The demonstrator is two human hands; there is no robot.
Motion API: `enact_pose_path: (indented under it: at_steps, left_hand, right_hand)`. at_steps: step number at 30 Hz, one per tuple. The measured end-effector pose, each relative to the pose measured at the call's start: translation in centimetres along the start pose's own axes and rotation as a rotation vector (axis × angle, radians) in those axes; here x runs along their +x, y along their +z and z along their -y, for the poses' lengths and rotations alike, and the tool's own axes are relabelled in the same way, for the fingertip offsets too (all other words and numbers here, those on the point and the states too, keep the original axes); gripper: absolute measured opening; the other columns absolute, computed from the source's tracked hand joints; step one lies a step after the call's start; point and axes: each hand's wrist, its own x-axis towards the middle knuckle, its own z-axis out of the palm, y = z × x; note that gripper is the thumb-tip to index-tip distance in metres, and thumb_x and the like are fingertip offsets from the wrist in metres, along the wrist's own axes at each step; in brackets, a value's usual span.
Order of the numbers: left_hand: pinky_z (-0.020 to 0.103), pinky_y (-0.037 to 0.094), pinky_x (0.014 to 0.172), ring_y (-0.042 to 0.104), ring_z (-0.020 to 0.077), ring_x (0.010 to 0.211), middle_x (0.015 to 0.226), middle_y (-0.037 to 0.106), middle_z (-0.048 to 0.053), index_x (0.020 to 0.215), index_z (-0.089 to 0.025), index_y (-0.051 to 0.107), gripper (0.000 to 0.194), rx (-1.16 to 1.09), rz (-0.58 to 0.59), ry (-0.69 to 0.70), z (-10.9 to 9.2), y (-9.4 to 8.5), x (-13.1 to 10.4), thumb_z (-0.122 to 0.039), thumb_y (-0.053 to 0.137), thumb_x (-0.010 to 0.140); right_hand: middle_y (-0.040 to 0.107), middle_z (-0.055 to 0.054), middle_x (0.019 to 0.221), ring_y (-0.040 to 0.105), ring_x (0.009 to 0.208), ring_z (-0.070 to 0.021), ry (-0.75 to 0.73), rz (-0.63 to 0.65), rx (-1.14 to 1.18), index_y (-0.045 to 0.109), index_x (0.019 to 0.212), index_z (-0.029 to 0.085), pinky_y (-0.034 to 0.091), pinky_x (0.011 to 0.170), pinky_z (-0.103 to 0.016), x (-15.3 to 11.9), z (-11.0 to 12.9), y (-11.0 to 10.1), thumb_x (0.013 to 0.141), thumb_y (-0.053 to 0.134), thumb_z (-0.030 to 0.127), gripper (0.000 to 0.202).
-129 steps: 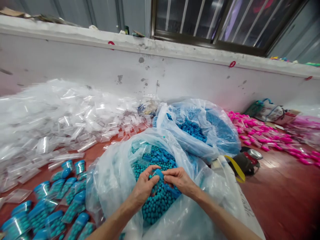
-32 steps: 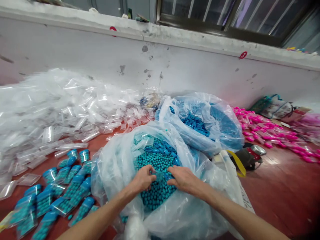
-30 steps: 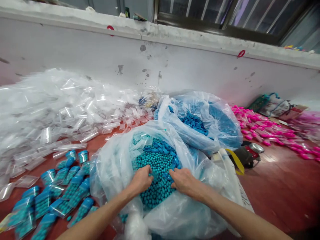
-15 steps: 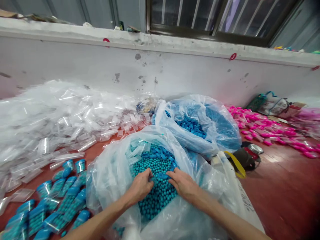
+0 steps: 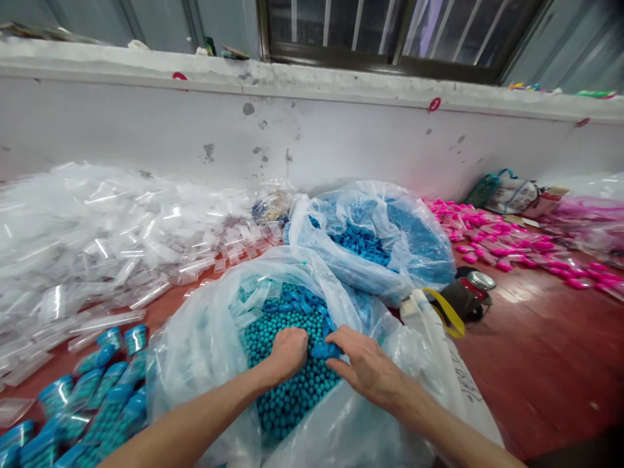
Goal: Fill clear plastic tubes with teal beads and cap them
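Note:
My left hand (image 5: 290,353) is closed in a fist just over the teal beads (image 5: 290,396); whatever its fingers hold is hidden. To its right, my right hand (image 5: 363,365) has thumb and fingers around a blue plastic cap (image 5: 325,350). More blue caps (image 5: 305,302) lie along the far side of the beads. Clear plastic pieces (image 5: 253,300) rest at the back left of the same heap. All of this sits inside a large open translucent bag (image 5: 197,338), its sides folded down around the beads.
Behind stands a second bag (image 5: 424,240) with blue pieces. Clear tubes (image 5: 107,240) are heaped at left, bead-filled containers (image 5: 104,390) nearer me. Pink pieces (image 5: 502,240) spread at right by a dark object with a yellow strap (image 5: 451,315). A white wall (image 5: 341,143) closes the back.
My left hand has closed into a fist and shifted slightly right and forward. My right hand has moved a little, its fingers now around the blue cap. The view has turned slightly right.

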Motion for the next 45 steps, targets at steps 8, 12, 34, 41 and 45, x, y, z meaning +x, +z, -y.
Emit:
enact_pose_path:
  at_steps: [8, 12, 34, 41, 45]
  left_hand:
    - [0.027, 0.042, 0.068, 0.062, 0.0231, 0.083, 0.087, 0.067, 0.009, 0.083, -0.014, 0.063, 0.019, -0.210, 0.026, -0.106, 0.2, 1.5, 1.1, -0.022, 0.055, 0.068]
    - [0.029, 0.040, 0.073, 0.059, 0.0242, 0.086, 0.084, 0.066, 0.009, 0.073, -0.015, 0.060, 0.013, -0.340, 0.034, -0.090, 1.1, 1.6, 0.7, -0.010, 0.051, 0.065]
    - [0.021, 0.031, 0.056, 0.049, 0.0106, 0.066, 0.074, 0.058, 0.000, 0.082, -0.016, 0.054, 0.036, -1.486, 0.173, 0.081, 2.0, 0.5, -0.8, -0.045, 0.064, 0.063]
    - [0.019, 0.031, 0.049, 0.057, 0.0109, 0.059, 0.072, 0.060, -0.002, 0.088, -0.018, 0.044, 0.047, -1.397, 0.173, 0.242, 2.8, -0.5, -3.0, -0.052, 0.063, 0.062]
    - [0.017, 0.029, 0.038, 0.055, 0.0096, 0.044, 0.070, 0.059, -0.001, 0.091, -0.017, 0.040, 0.051, -1.362, 0.166, 0.225, 2.4, -0.7, -4.4, -0.056, 0.059, 0.063]
  right_hand:
    - [0.055, 0.002, 0.072, 0.053, 0.070, -0.0137, 0.208, -0.102, 0.697, 0.057, 0.090, 0.018, 0.044, 0.068, -0.027, 1.8, -2.5, 2.0, 0.072, 0.057, 0.026, 0.019]
    - [0.051, 0.003, 0.068, 0.052, 0.061, -0.0129, 0.297, -0.162, 0.916, 0.051, 0.104, 0.017, 0.046, 0.060, -0.028, 2.0, -4.0, 2.5, 0.075, 0.050, 0.039, 0.036]
    - [0.056, 0.002, 0.063, 0.052, 0.055, -0.0120, 0.269, -0.056, 0.708, 0.054, 0.106, 0.018, 0.043, 0.056, -0.025, 3.1, -3.7, 3.7, 0.082, 0.041, 0.031, 0.030]
    - [0.057, 0.001, 0.065, 0.054, 0.054, -0.0119, 0.265, 0.008, 0.756, 0.055, 0.114, 0.020, 0.045, 0.050, -0.023, 3.8, -1.7, 4.1, 0.083, 0.043, 0.031, 0.036]
    - [0.057, 0.000, 0.064, 0.052, 0.053, -0.0122, 0.217, -0.019, 0.611, 0.062, 0.107, 0.020, 0.044, 0.049, -0.023, 3.8, -0.2, 3.8, 0.084, 0.041, 0.035, 0.034]
